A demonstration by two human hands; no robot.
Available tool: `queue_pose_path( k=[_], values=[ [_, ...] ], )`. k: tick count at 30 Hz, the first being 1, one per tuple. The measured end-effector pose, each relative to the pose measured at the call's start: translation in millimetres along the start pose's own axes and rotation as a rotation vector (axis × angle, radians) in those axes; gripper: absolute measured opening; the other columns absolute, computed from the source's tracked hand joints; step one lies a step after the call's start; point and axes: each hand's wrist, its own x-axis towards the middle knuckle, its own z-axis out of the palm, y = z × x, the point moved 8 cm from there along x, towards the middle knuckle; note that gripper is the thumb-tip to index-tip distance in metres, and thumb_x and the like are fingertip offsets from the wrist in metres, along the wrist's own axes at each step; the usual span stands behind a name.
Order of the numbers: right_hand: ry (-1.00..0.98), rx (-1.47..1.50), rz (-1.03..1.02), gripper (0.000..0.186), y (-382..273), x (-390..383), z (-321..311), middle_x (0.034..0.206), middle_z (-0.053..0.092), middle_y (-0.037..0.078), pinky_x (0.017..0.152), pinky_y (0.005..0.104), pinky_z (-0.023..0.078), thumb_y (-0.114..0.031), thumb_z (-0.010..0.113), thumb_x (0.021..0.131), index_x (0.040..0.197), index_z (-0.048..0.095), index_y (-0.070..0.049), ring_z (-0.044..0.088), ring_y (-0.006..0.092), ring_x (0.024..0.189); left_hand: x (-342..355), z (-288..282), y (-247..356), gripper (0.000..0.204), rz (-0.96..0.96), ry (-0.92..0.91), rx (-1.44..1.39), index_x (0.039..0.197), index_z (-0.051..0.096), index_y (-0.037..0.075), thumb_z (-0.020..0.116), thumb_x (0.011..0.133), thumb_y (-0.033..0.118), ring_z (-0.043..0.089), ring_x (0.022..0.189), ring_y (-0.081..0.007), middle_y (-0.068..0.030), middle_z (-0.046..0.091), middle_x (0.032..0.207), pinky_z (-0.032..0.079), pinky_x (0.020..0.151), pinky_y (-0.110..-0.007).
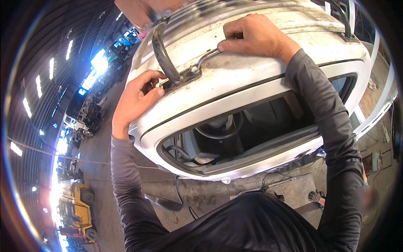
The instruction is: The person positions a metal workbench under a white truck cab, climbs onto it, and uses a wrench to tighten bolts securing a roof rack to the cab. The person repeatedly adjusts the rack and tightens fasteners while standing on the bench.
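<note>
My right hand [256,38] is closed around a metal wrench [208,56] on the white roof [239,71] of a vehicle cab. The wrench's far end sits at a bolt [194,69] on the base of a black curved tube [163,54] fixed to the roof. My left hand [136,94] is at the other side of that base, thumb and fingers pinched at a small metal fastener [159,86]. Below my hands is a dark window opening [226,134] with a steering wheel inside.
A second black tube [347,23] stands at the right of the roof. A yellow forklift [79,206], other vehicle parts [84,126] and cables are on the left. A mirror on an arm [163,201] sticks out below. A partly hidden person [315,197] is low at the right.
</note>
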Motion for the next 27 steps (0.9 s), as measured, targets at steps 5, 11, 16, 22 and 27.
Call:
queue_pose_path(
  k=[5,11,16,22,27],
  values=[
    [-0.012,-0.005,0.002,0.043,1,0,1,0.065,0.063,0.010,0.059,0.0416,0.044,-0.048,0.074,0.089,0.075,0.067,-0.008,0.057,0.0306,0.059,-3,1,-10,0.021,-0.213,-0.098,-0.072,0.105,0.070,0.000,0.072,0.090,0.015,0.058,0.084,-0.0117,-0.0021,0.065,0.092,0.048,0.079,-0.029],
    [-0.024,0.009,0.022,0.043,3,-1,0,0.066,0.064,0.011,0.060,0.0422,0.045,-0.049,0.074,0.089,0.076,0.068,-0.008,0.059,0.0308,0.060,3,-3,1,0.021,-0.111,-0.029,0.064,0.102,0.071,-0.001,0.074,0.088,0.015,0.061,0.081,-0.0111,-0.0021,0.068,0.089,0.049,0.077,-0.029],
    [-0.036,0.008,0.031,0.041,5,0,2,0.066,0.065,0.011,0.061,0.0421,0.045,-0.048,0.074,0.088,0.077,0.070,-0.009,0.060,0.0309,0.061,1,0,-6,0.022,-0.292,-0.115,-0.068,0.100,0.072,0.000,0.076,0.087,0.016,0.058,0.079,-0.0100,-0.0010,0.066,0.084,0.048,0.074,-0.029],
    [-0.035,0.043,0.001,0.041,-7,0,-5,0.066,0.065,0.011,0.061,0.0416,0.046,-0.047,0.074,0.088,0.077,0.070,-0.008,0.059,0.0309,0.060,4,-5,-1,0.020,-0.048,0.065,0.063,0.105,0.071,0.002,0.074,0.089,0.015,0.053,0.067,-0.0045,0.0023,0.065,0.080,0.043,0.062,-0.025],
    [-0.019,0.023,0.007,0.040,-2,-1,-2,0.065,0.064,0.011,0.060,0.0415,0.045,-0.046,0.075,0.088,0.077,0.070,-0.008,0.059,0.0304,0.060,-2,-2,-10,0.021,-0.235,-0.035,-0.106,0.112,0.069,0.001,0.071,0.091,0.006,0.059,0.073,-0.0061,-0.0010,0.067,0.085,0.048,0.063,-0.025]
  ],
)
